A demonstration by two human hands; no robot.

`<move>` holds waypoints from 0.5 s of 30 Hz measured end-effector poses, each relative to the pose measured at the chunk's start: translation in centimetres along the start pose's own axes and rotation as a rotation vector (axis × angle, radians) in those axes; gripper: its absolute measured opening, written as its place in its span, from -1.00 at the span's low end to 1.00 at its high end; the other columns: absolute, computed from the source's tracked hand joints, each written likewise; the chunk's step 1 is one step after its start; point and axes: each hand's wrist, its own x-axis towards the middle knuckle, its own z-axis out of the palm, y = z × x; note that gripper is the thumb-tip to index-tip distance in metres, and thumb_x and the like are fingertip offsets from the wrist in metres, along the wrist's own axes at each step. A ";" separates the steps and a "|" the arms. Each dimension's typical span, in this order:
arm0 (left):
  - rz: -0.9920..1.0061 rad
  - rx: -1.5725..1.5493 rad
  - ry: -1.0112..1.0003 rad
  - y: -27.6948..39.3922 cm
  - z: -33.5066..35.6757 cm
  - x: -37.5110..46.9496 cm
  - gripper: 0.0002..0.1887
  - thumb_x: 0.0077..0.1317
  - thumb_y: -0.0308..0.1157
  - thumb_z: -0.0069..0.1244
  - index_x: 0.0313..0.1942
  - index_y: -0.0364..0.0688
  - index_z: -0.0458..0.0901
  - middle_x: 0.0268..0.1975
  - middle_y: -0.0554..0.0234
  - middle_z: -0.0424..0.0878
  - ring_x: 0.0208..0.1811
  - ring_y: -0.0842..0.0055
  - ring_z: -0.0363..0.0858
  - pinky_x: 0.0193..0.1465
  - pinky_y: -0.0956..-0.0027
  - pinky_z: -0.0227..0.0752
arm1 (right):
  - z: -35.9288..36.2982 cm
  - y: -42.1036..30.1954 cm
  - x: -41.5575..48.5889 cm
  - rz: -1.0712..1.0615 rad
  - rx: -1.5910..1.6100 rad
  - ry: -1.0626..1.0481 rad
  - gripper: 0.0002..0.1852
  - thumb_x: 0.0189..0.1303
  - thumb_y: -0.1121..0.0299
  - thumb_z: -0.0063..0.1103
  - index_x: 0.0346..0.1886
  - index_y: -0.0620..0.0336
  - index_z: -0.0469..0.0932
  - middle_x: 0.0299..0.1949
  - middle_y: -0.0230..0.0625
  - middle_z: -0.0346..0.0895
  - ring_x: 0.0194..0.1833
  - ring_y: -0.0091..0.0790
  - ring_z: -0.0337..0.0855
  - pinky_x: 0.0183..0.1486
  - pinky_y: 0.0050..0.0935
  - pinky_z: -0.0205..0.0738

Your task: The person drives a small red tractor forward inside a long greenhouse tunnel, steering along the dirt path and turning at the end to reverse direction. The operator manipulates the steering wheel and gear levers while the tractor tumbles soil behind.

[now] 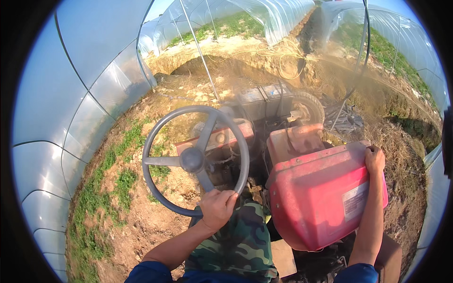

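Note:
My left hand [218,208] grips the lower right rim of a dark grey three-spoke steering wheel [191,160]. The fingers of my right hand [375,159] are curled over the upper right edge of a red metal cover [318,198] on the vehicle, with that forearm lying along its right side. The cover bears a printed label. Past the wheel are a red tank with a round cap [221,138], a strapped battery [263,97] and a tyre [310,108]. My legs in camouflage trousers [233,240] are below the wheel.
Plastic film [46,116] on curved hoops stands at the left. A slanted metal pole [200,49] rises ahead. A yellow hose [283,56] lies along an earth bank [244,65]. Green plants [124,187] grow at the left, and dry grass [400,159] lies at the right. Film tunnels stand beyond.

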 end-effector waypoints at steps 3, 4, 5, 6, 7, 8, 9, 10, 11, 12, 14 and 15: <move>-0.008 0.009 -0.007 -2.8 0.5 1.3 -0.92 0.18 -0.44 0.32 -0.35 -0.14 0.76 -0.57 0.23 0.58 -0.55 0.28 0.56 -0.50 0.24 0.39 | 1.9 -3.2 0.9 0.016 -0.018 -0.002 -0.60 0.18 0.12 0.09 -0.06 0.05 0.79 -0.10 0.04 0.75 0.00 0.16 0.73 0.16 -0.04 0.56; 0.018 0.004 0.001 -3.7 0.4 1.7 -0.92 0.18 -0.44 0.32 -0.35 -0.14 0.76 -0.58 0.23 0.58 -0.55 0.29 0.56 -0.50 0.24 0.38 | 2.3 -4.2 0.9 0.055 -0.046 0.011 -0.60 0.17 0.12 0.10 -0.06 0.03 0.79 -0.09 0.04 0.75 0.01 0.15 0.73 0.17 -0.03 0.56; -0.011 0.018 -0.021 -4.7 0.4 1.9 -0.93 0.18 -0.45 0.32 -0.35 -0.14 0.76 -0.58 0.23 0.57 -0.55 0.29 0.56 -0.50 0.24 0.38 | 2.8 -5.2 0.8 0.035 -0.027 0.012 -0.61 0.17 0.11 0.10 -0.07 0.03 0.79 -0.09 0.05 0.75 0.01 0.15 0.73 0.17 -0.03 0.56; -0.008 0.014 -0.025 -5.6 0.4 2.2 -0.93 0.19 -0.45 0.32 -0.35 -0.14 0.76 -0.58 0.22 0.57 -0.55 0.30 0.56 -0.50 0.24 0.38 | 3.1 -6.3 0.9 0.031 -0.019 0.009 -0.61 0.17 0.11 0.11 -0.07 0.03 0.79 -0.08 0.05 0.75 0.01 0.14 0.74 0.17 -0.03 0.56; -0.009 0.003 -0.017 -6.5 0.4 2.3 -0.93 0.19 -0.46 0.31 -0.35 -0.14 0.76 -0.58 0.22 0.57 -0.56 0.30 0.55 -0.50 0.24 0.37 | 3.5 -7.4 1.0 0.037 -0.022 0.003 -0.61 0.16 0.11 0.11 -0.07 0.03 0.79 -0.08 0.05 0.75 0.01 0.14 0.74 0.17 -0.03 0.56; -0.015 -0.007 -0.021 -7.5 0.6 2.7 -0.94 0.19 -0.46 0.31 -0.35 -0.15 0.76 -0.58 0.22 0.57 -0.56 0.30 0.55 -0.50 0.24 0.37 | 3.9 -8.5 1.1 0.028 -0.018 -0.001 -0.61 0.17 0.11 0.11 -0.07 0.03 0.79 -0.08 0.04 0.75 0.01 0.15 0.74 0.17 -0.03 0.57; -0.028 -0.021 -0.015 -8.5 0.7 2.8 -0.94 0.19 -0.46 0.30 -0.35 -0.15 0.76 -0.58 0.21 0.57 -0.56 0.30 0.55 -0.49 0.24 0.37 | 4.2 -9.4 1.1 0.027 -0.026 -0.011 -0.60 0.17 0.11 0.11 -0.07 0.04 0.79 -0.09 0.04 0.75 0.00 0.15 0.74 0.16 -0.02 0.57; -0.062 -0.023 -0.027 -9.4 0.8 3.0 -0.94 0.20 -0.47 0.30 -0.35 -0.16 0.75 -0.58 0.21 0.57 -0.56 0.30 0.55 -0.49 0.24 0.37 | 4.6 -10.5 1.3 0.016 -0.023 0.001 -0.60 0.17 0.11 0.11 -0.07 0.04 0.79 -0.09 0.04 0.75 0.00 0.15 0.74 0.16 -0.02 0.57; -0.066 -0.009 -0.006 -10.3 0.8 3.2 -0.95 0.19 -0.46 0.29 -0.35 -0.14 0.76 -0.56 0.21 0.60 -0.53 0.28 0.57 -0.47 0.22 0.40 | 5.1 -11.6 1.5 -0.001 -0.027 -0.010 -0.60 0.17 0.11 0.11 -0.06 0.04 0.79 -0.08 0.03 0.75 0.00 0.15 0.74 0.17 -0.02 0.56; -0.087 0.011 -0.017 -11.3 0.8 3.4 -0.95 0.19 -0.44 0.29 -0.36 -0.12 0.76 -0.54 0.22 0.63 -0.50 0.26 0.59 -0.44 0.20 0.43 | 5.6 -12.6 1.6 -0.015 -0.027 -0.004 -0.60 0.17 0.10 0.12 -0.06 0.05 0.79 -0.07 0.03 0.75 0.01 0.14 0.73 0.17 -0.02 0.56; -0.092 0.010 -0.035 -13.0 1.0 4.0 -0.96 0.18 -0.44 0.28 -0.36 -0.10 0.76 -0.52 0.22 0.67 -0.48 0.24 0.61 -0.42 0.18 0.46 | 6.4 -14.3 1.9 0.007 -0.061 0.002 -0.59 0.18 0.10 0.11 -0.04 0.05 0.79 -0.01 0.02 0.74 0.06 0.09 0.72 0.21 -0.05 0.53; -0.089 0.001 -0.042 -13.8 1.0 4.3 -0.96 0.18 -0.44 0.28 -0.36 -0.10 0.76 -0.52 0.22 0.66 -0.49 0.24 0.61 -0.43 0.18 0.45 | 6.8 -15.1 2.2 0.002 -0.082 -0.007 -0.59 0.19 0.09 0.10 -0.04 0.04 0.79 0.01 0.00 0.74 0.09 0.07 0.70 0.23 -0.04 0.51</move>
